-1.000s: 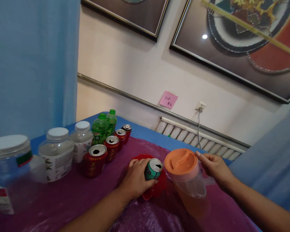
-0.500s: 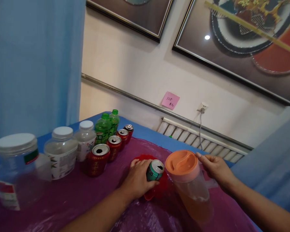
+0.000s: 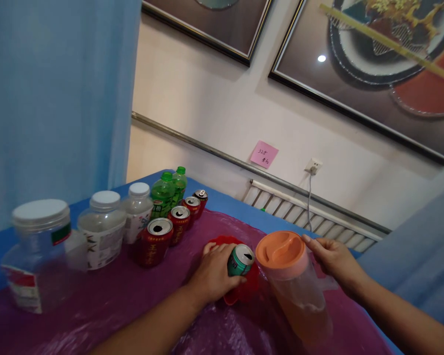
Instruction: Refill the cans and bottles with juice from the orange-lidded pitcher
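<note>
My left hand [image 3: 213,272] is wrapped round an open green drink can [image 3: 240,261]. The can leans to the right, its top near the spout side of a pitcher. A red scalloped dish [image 3: 252,283] lies beneath the can and hand, partly hidden by them. My right hand [image 3: 331,254] is closed at the handle of the clear pitcher [image 3: 296,296], which has an orange lid [image 3: 281,249]. The pitcher is tilted, with amber liquid in its lower part. No stream of liquid shows between pitcher and can.
Red cans [image 3: 157,244] stand in a row to the left. Behind them are green bottles [image 3: 163,195] and clear jars with white lids [image 3: 102,231]. Purple plastic sheeting [image 3: 133,296] covers part of the blue table [image 3: 222,199]. A radiator [image 3: 277,207] and a wall socket [image 3: 313,166] are beyond.
The view has shifted slightly, so the table things appear a little further right. Both hands keep their hold on the can and the pitcher, with hardly any movement.
</note>
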A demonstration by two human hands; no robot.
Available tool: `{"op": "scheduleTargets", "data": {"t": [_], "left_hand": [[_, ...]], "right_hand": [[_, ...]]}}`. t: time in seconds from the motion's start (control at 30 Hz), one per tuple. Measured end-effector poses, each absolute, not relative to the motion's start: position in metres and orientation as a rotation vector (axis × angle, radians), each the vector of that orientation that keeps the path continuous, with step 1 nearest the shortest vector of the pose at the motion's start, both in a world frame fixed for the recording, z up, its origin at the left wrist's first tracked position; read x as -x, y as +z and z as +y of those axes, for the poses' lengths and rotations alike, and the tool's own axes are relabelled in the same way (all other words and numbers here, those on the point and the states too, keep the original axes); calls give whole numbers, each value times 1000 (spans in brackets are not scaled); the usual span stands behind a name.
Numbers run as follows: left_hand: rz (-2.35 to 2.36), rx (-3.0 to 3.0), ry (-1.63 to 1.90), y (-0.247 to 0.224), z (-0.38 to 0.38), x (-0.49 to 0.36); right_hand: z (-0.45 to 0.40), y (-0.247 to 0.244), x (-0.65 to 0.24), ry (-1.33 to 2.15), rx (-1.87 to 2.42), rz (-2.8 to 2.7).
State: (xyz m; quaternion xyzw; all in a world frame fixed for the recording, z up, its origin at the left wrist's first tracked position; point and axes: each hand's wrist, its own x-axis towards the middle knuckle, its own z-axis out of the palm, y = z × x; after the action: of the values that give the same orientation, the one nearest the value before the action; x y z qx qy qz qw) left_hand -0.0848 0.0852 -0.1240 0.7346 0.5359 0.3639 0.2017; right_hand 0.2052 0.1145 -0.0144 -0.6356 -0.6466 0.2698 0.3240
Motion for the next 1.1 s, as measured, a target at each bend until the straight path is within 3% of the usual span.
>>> {"op": "scheduleTargets", "data": {"t": [1.1], "left_hand": [[1479, -2064, 1000, -124, 82, 84]], "right_hand": [[110, -5, -194, 649, 1749, -1764]]}}
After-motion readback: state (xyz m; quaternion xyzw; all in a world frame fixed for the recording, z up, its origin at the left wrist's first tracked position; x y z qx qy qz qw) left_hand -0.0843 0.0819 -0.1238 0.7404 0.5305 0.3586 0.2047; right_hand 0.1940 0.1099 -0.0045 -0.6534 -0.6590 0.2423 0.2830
